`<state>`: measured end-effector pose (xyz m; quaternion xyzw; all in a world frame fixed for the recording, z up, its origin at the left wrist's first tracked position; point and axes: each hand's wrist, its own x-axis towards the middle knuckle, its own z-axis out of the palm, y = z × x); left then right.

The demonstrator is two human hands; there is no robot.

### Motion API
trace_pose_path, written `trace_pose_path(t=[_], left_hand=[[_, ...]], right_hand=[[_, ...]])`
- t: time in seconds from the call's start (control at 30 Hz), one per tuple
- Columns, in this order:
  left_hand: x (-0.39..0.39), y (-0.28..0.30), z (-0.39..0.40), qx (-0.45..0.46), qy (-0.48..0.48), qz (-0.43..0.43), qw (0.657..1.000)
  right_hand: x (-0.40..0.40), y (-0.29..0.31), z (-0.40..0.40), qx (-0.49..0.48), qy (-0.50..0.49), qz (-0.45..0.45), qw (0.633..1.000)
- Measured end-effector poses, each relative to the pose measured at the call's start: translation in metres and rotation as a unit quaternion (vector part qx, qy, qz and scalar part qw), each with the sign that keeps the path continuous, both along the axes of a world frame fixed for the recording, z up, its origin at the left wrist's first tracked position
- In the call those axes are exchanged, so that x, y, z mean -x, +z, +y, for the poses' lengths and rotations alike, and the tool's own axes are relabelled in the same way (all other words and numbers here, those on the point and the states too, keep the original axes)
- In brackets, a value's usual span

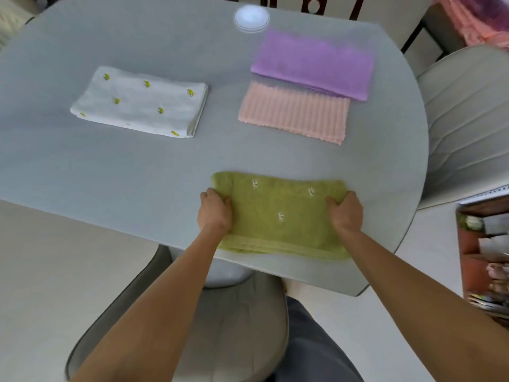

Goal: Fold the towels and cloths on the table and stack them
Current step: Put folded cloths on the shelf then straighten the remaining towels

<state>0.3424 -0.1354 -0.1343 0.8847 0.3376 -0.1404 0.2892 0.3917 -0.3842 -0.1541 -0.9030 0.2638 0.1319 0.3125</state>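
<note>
A folded green towel [278,216] with small white motifs lies near the table's front edge. My left hand [215,210] grips its left side, thumb on top. On the opposite side my right hand [346,212] grips the towel's right edge the same way. Farther back on the left lies a folded white cloth [139,103] with small green prints. At the back right a folded purple cloth [314,63] overlaps the far edge of a pink ribbed cloth [293,113].
The grey table [110,172] has a rounded right edge. A round white disc [251,18] sits at its far side. A pale chair [468,119] stands to the right, another chair [234,312] below me, and a cluttered shelf [484,257] at the lower right.
</note>
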Motion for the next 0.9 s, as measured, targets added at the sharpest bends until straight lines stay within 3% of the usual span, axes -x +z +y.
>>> trace_pose_path(t=[0.23,0.37,0.63,0.77,0.9], left_hand=[[-0.027,-0.004,0.019,0.045,-0.022,-0.017,0.999],[-0.053,0.002,0.030,-0.010,-0.029,-0.052,0.998],[-0.159,0.032,-0.014,-0.036,-0.206,-0.103,0.972],[-0.209,0.030,-0.049,-0.039,-0.259,-0.115,0.958],[-0.267,0.018,-0.065,-0.048,-0.235,-0.117,0.964]], right_hand=[[-0.014,-0.002,0.013,0.042,-0.036,0.020,0.998],[-0.038,0.000,0.010,0.125,-0.027,-0.002,0.992],[-0.165,0.007,0.005,-0.017,-0.084,-0.127,0.988],[-0.238,0.001,-0.017,-0.048,-0.111,-0.110,0.987],[-0.307,-0.005,-0.045,-0.073,-0.147,-0.077,0.983]])
